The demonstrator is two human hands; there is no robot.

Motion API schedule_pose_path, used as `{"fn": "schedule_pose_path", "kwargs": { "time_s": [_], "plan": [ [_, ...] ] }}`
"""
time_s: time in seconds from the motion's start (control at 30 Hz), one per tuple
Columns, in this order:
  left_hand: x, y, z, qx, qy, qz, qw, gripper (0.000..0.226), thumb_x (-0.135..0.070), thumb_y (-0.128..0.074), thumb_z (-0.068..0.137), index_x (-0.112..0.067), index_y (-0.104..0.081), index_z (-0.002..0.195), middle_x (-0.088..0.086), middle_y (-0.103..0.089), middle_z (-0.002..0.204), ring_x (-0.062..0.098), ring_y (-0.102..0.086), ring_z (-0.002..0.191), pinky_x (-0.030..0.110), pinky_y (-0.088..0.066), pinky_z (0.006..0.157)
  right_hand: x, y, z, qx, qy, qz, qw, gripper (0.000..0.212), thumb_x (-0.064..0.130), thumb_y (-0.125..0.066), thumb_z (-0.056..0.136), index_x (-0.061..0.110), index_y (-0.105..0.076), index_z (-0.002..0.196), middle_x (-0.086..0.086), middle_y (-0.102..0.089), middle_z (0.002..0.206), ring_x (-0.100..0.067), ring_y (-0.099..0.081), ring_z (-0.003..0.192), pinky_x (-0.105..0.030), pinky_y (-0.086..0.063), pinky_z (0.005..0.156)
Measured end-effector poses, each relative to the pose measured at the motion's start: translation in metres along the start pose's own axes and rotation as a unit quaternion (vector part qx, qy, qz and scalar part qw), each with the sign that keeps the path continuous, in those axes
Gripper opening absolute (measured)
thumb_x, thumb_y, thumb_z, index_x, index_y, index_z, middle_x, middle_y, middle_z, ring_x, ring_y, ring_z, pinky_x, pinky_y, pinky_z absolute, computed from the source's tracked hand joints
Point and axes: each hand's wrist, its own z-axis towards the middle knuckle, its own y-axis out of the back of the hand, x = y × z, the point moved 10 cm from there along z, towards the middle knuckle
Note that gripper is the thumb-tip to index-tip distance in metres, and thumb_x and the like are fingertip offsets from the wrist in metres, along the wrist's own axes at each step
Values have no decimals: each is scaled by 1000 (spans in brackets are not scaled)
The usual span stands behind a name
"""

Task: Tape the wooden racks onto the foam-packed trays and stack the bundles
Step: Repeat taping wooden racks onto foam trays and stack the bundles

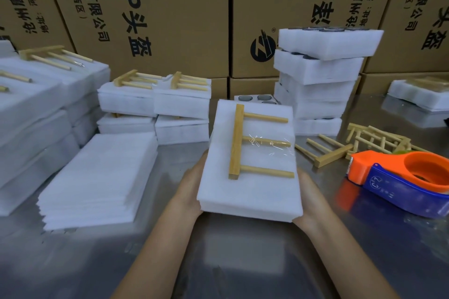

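So both my hands grip one foam bundle point(250, 177), left hand point(192, 192) and right hand point(307, 199) clamping its sides, wooden rack point(239, 143) taped on top, tape dispenser point(398, 182) just right of my fingers.

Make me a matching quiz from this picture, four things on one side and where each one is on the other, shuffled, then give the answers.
Things:
1. tape dispenser
2. taped bundle
3. loose wooden racks
4. stack of foam sheets

Places:
A. held between both hands
B. lying flat on the table at the left
C. resting on the table at the right, near edge
D. piled on the table just behind the dispenser

Pairs: 1-C, 2-A, 3-D, 4-B
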Motion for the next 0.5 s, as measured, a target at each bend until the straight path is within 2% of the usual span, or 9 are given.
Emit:
{"fn": "schedule_pose_path", "kwargs": {
  "time_s": [0.07,0.1,0.13,0.17,0.23,0.3,0.4,0.5],
  "plan": [
    [-4,-7,-4,33,11,4,999,43,-35,-77,62,-8,-74,95,11,-76,92,24,-74,79,32,-58,65,-3,0,4,2,-9,-34,999,42,43,-46,102,16,-78,102,-10,-75,103,-26,-73,94,-40,-58,79],
    [-6,-11,-7,55,23,0,998,42,-35,-77,59,-9,-78,91,12,-76,96,26,-74,82,35,-59,67,-3,0,5,8,-14,-45,999,44,47,-46,101,15,-72,115,-11,-73,112,-29,-70,104,-46,-54,91],
    [-5,-11,-5,68,36,10,997,31,-33,-76,62,-11,-81,83,11,-77,92,25,-75,78,35,-60,62,-1,2,6,3,-10,-57,998,46,49,-47,100,15,-69,120,-11,-71,116,-30,-68,108,-49,-51,96],
    [-4,-12,-7,80,50,7,996,21,-31,-72,70,-12,-81,74,9,-78,86,23,-75,73,33,-59,57,-1,2,6,3,-11,-56,998,46,50,-47,99,16,-69,120,-11,-71,117,-31,-68,108,-49,-51,95],
    [-1,-12,-5,69,57,20,996,33,-24,-62,89,-13,-80,63,6,-77,78,18,-75,66,30,-57,51,-2,7,7,-7,-12,-59,998,42,50,-50,97,17,-73,111,-11,-73,112,-30,-71,102,-43,-57,81],
    [-1,-10,-5,49,49,10,998,42,-21,-58,94,-13,-79,59,5,-76,74,18,-74,62,30,-57,50,3,7,5,-5,13,-64,998,35,47,-53,97,21,-77,99,-9,-75,105,-25,-73,91,-35,-59,65],
    [-4,-11,-7,30,28,-6,999,32,-20,-60,93,-13,-78,68,7,-76,76,21,-73,65,35,-61,64,17,13,4,-43,87,-95,991,20,41,-57,97,32,-74,94,0,-77,92,-15,-74,78,-28,-57,56],
    [-12,-7,-10,2,8,-17,1000,12,-12,-59,90,-8,-70,90,13,-70,82,26,-67,74,39,-58,78,25,13,2,-67,149,-156,974,20,41,-56,98,45,-71,87,8,-76,85,-7,-72,73,-25,-55,55]
  ]
}}
